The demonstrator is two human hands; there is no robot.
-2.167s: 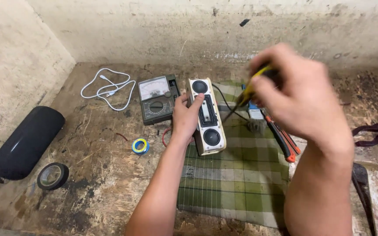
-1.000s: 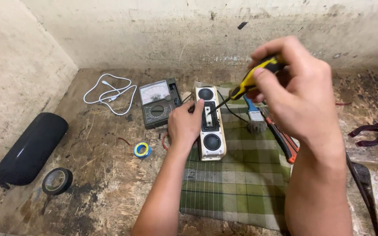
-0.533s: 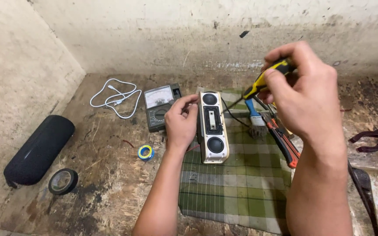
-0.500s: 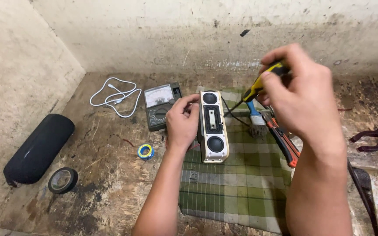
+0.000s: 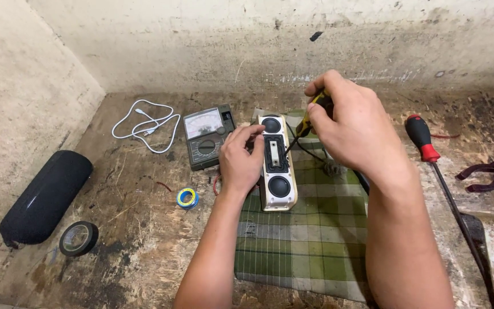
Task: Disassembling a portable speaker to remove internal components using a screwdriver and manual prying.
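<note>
A small white speaker (image 5: 276, 166) with two round black drivers lies lengthwise on a green checked cloth (image 5: 310, 240). My left hand (image 5: 240, 161) grips its left side, fingers curled over the top edge. My right hand (image 5: 355, 129) hovers above the speaker's right side and pinches a yellow-and-black handled tool (image 5: 310, 114), its thin dark tip pointing down at the speaker's upper right edge.
An analog multimeter (image 5: 208, 136) and a coiled white cable (image 5: 144, 123) lie at the back left. A black cylindrical speaker (image 5: 44, 197), black tape roll (image 5: 78, 238) and small yellow-blue roll (image 5: 187, 198) sit left. A red-handled screwdriver (image 5: 430, 154) and dark pliers (image 5: 490, 174) lie right.
My right hand has dropped lower and leftward, bringing the tool tip down to the speaker. The view has shifted, uncovering the red-handled screwdriver. My left hand stays on the speaker.
</note>
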